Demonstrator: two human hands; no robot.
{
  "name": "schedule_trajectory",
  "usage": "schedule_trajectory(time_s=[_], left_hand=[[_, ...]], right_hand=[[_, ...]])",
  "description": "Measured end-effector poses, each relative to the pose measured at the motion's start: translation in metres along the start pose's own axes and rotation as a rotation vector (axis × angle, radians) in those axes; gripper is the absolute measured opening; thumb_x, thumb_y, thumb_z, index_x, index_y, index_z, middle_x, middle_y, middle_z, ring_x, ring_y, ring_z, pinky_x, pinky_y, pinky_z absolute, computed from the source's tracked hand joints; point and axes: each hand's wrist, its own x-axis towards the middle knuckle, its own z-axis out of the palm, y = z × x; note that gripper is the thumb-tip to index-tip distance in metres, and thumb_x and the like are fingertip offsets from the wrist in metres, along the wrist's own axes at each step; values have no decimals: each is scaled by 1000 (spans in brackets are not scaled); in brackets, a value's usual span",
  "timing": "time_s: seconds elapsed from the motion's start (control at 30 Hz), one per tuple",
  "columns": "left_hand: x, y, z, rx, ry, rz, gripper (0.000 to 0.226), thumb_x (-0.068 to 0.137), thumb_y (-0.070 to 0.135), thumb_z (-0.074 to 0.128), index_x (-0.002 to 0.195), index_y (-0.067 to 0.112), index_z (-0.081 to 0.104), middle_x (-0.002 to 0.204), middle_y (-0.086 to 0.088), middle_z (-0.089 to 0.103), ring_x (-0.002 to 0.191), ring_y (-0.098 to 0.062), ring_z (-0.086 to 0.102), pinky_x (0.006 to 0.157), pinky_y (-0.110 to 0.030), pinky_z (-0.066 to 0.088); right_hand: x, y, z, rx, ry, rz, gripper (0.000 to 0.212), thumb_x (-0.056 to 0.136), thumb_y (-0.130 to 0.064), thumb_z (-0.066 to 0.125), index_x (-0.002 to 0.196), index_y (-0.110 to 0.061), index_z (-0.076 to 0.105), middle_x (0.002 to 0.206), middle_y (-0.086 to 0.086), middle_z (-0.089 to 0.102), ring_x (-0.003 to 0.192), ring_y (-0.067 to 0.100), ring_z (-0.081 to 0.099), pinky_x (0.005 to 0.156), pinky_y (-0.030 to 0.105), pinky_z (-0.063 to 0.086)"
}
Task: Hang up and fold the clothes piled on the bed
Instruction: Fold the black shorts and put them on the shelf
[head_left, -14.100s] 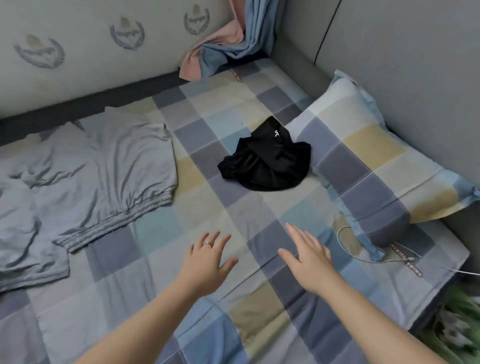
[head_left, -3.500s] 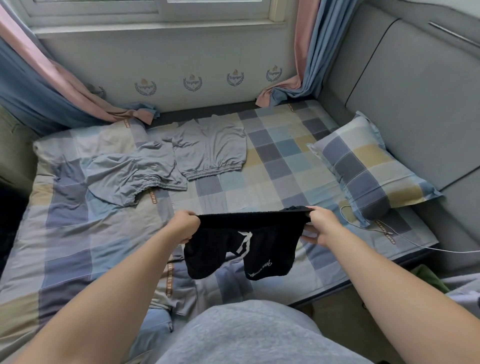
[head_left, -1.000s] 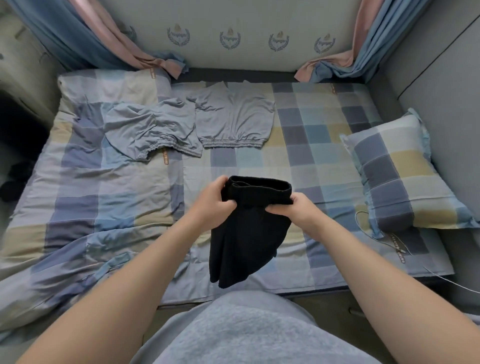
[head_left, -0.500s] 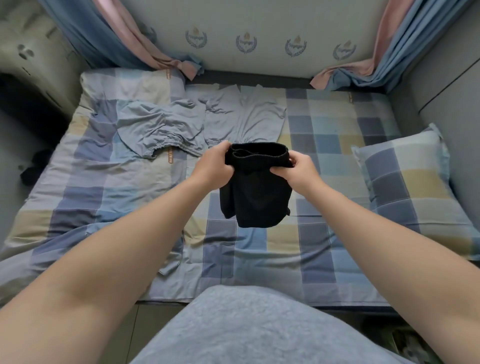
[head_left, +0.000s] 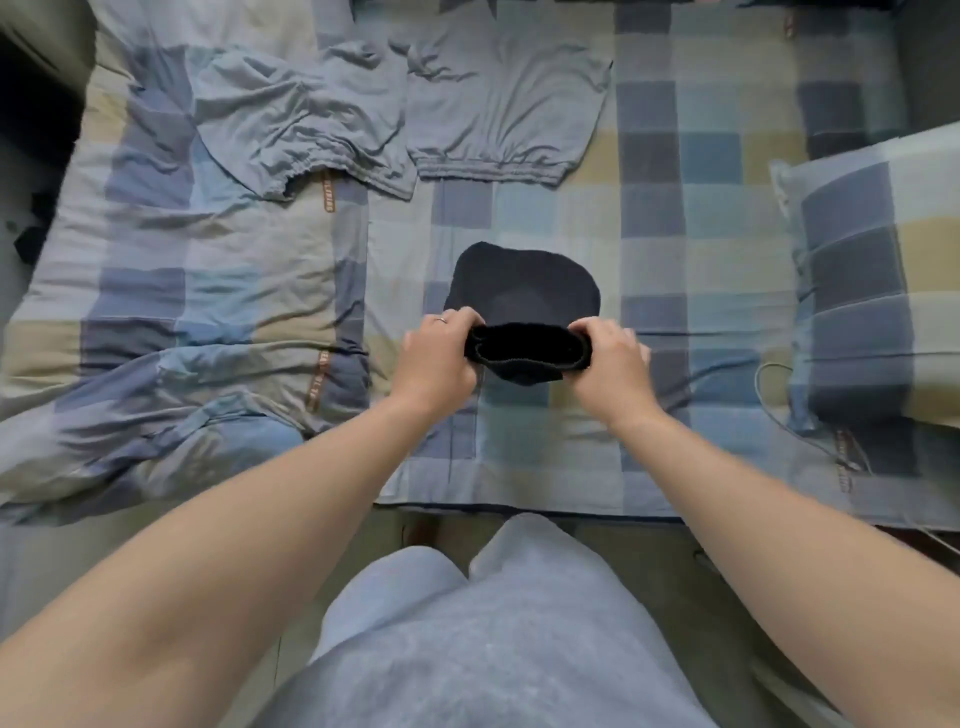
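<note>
- Black shorts (head_left: 524, 291) now lie partly on the bed (head_left: 675, 249), near its middle and close to the front edge. Half a second ago they hung in the air, clear of the sheet.
- We have brought them down. The far part rests flat on the checked sheet, and the waistband end is lifted up and turned toward us.
- Our left hand (head_left: 439, 353) pinches the left end of that band, and our right hand (head_left: 608, 358) pinches the right end. Each grip is closed on the cloth, with fingers curled round it.
- We think the shorts are being folded on the bed. The fold is not done yet.
- At the back of the bed, well apart from the shorts, a flat grey piece (head_left: 498, 109) lies beside a crumpled grey piece (head_left: 296, 119). Both look unfolded, so much of the job is left.
- At the right sits a checked pillow (head_left: 872, 270), with a thin cable (head_left: 769, 384) beside it.
</note>
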Motion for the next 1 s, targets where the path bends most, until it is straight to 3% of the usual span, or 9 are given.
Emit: schedule_trajectory(time_s=[0.13, 0.27, 0.4, 0.53, 0.63, 0.77, 0.9, 1.0], left_hand=[[-38, -49, 91, 50, -207, -76, 32, 81, 3, 55, 108, 20, 55, 104, -3, 59, 103, -32, 52, 76, -39, 35], [-92, -113, 190, 93, -433, -150, 37, 79, 3, 53, 111, 21, 54, 107, -3, 59, 102, -33, 52, 82, -43, 41], [-156, -162, 273, 125, -628, -222, 39, 81, 7, 53, 116, 24, 55, 109, 1, 58, 103, -29, 52, 77, -37, 33], [-204, -181, 314, 107, -848, -313, 36, 80, 11, 51, 111, 30, 52, 114, 2, 58, 105, -28, 53, 81, -38, 35], [-218, -176, 311, 79, -974, -389, 29, 77, 10, 44, 94, 34, 46, 103, 6, 59, 98, -25, 55, 84, -40, 43], [-202, -159, 289, 30, -950, -427, 26, 79, 7, 44, 98, 25, 46, 99, 3, 59, 95, -27, 55, 77, -39, 44], [-148, -150, 271, -33, -845, -439, 24, 80, 5, 46, 95, 24, 46, 101, -1, 60, 95, -28, 57, 77, -40, 50], [-103, -150, 270, -75, -746, -436, 22, 82, 7, 48, 84, 29, 43, 90, 2, 57, 88, -26, 55, 66, -33, 41]], right_hand=[[-41, 59, 99, -92, -234, 121, 25, 89, -15, 61, 113, -20, 59, 113, 5, 58, 112, 32, 49, 90, 40, 32], [-88, 116, 201, -163, -461, 166, 21, 90, -18, 62, 109, -22, 56, 109, 4, 55, 107, 31, 50, 85, 39, 32], [-147, 162, 282, -181, -643, 208, 28, 90, -14, 59, 116, -22, 55, 113, 2, 55, 109, 28, 50, 83, 36, 30], [-199, 183, 320, -130, -797, 306, 16, 92, -20, 58, 107, -25, 53, 103, -2, 51, 105, 26, 53, 81, 36, 31], [-217, 183, 318, -63, -872, 373, 12, 93, -25, 59, 91, -27, 48, 96, -3, 52, 97, 26, 56, 80, 38, 37], [-211, 174, 290, 63, -817, 427, 14, 90, -23, 65, 86, -22, 52, 97, 3, 62, 92, 27, 59, 81, 41, 51], [-168, 173, 268, 195, -688, 467, 22, 86, -24, 71, 79, -27, 50, 81, -12, 59, 78, 13, 55, 59, 23, 39], [-121, 175, 261, 233, -607, 468, 18, 86, -27, 72, 82, -26, 54, 81, -12, 59, 79, 12, 56, 60, 27, 39]])
